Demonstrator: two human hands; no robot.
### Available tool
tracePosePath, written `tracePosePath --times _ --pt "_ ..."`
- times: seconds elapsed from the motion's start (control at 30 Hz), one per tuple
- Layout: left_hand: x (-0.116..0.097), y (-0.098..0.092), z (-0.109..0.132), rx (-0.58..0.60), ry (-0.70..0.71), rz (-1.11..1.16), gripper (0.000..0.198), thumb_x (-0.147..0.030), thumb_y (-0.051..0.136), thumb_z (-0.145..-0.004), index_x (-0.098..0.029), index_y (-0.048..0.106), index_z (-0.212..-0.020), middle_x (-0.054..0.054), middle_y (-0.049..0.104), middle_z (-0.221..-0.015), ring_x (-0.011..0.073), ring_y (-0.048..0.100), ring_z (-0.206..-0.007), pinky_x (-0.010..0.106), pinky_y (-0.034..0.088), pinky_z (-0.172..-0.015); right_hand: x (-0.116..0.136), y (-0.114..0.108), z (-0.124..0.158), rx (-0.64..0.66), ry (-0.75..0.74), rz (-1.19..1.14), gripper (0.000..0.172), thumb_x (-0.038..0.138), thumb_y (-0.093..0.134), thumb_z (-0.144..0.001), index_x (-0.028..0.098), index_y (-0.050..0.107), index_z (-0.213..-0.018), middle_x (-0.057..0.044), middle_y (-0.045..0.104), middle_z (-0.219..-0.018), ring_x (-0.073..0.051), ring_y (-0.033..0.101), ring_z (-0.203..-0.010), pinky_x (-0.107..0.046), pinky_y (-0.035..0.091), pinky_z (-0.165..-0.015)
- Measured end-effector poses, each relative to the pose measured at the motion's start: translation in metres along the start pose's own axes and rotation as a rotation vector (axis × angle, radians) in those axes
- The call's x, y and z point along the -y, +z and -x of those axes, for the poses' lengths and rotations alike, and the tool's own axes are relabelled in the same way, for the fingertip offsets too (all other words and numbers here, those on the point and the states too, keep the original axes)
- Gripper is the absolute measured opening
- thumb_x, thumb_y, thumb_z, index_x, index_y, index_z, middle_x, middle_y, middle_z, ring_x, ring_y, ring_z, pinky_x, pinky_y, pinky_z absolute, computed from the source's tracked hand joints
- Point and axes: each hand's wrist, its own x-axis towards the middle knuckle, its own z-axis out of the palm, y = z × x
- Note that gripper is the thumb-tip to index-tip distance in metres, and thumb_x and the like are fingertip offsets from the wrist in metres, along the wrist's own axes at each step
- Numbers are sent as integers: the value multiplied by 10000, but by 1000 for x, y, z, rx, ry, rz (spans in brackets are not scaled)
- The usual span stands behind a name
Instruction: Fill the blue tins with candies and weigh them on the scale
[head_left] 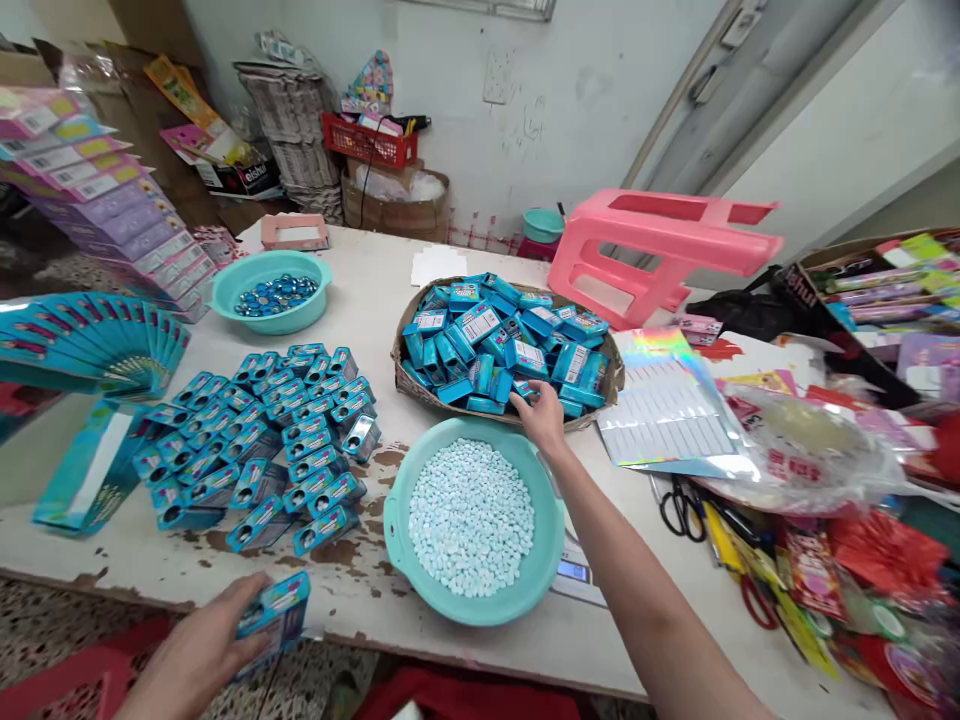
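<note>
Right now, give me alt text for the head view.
The person's left hand holds a small blue box by the front edge of a worktable, while the right hand reaches into a cardboard tray of similar boxes. In front of the tray sits a turquoise basin of pale pellets, with more blue boxes grouped to its left.

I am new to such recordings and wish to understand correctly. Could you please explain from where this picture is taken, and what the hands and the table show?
There is no machine here: you see a person's two bare hands, filmed by one camera worn on the head, looking forward and down. The left hand holds a small blue box. The right hand is at the near side of a cardboard tray heaped with similar boxes; whether it grips one is unclear. The white table also bears a green basin of pale pellets and, left of it, a group of blue boxes.
</note>
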Motion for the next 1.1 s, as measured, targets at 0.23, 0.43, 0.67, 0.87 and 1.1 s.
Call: tracePosePath --times 0.23,0.43,0.67,0.87,1.1 --pt "54 78 -26 -326 -97 136 360 -439 468 -724 -196 542 -980 109 584 -1012 284 584 -974 377 476 -824 -9 24 -70 24 -74 16 428 163 567 -726 120 531 -1151 -154 440 -1343 -276 363 -1256 -454 271 -1028" --pt "31 78 -27 -584 -144 43 533 -469 440 -800 -120 475 -1201 162 504 -1099 320 490 -1095 446 454 -887 -12 15 -90 121 37 -122 292 169 673 -673 227 613 -953 -67 591 -1145 -306 452 -1232 -442 396 -963" --pt "-46 60 -16 -786 137 50 497 -289 549 -822 -183 431 -1292 154 494 -1217 316 427 -1215 504 352 -1024 9 -38 -8 222 526 -860 241 415 551 -809 271 579 -1000 7 708 -955 -192 671 -877 -329 563 -668" --pt "-195 56 -67 -433 591 352 536 -224 535 -835 -264 344 -1334 109 450 -1309 248 428 -1234 444 408 -1002 12 -44 77 414 1093 -1119 144 320 583 -833 203 592 -917 9 708 -717 -140 662 -589 -263 560 -509" --pt "-264 65 -97 26 898 428 374 -128 526 -798 -235 518 -1157 65 580 -1144 224 497 -1132 397 397 -964 3 -63 144 534 890 -808 485 577 558 -786 259 535 -1151 -62 639 -1113 -211 628 -946 -309 567 -610"
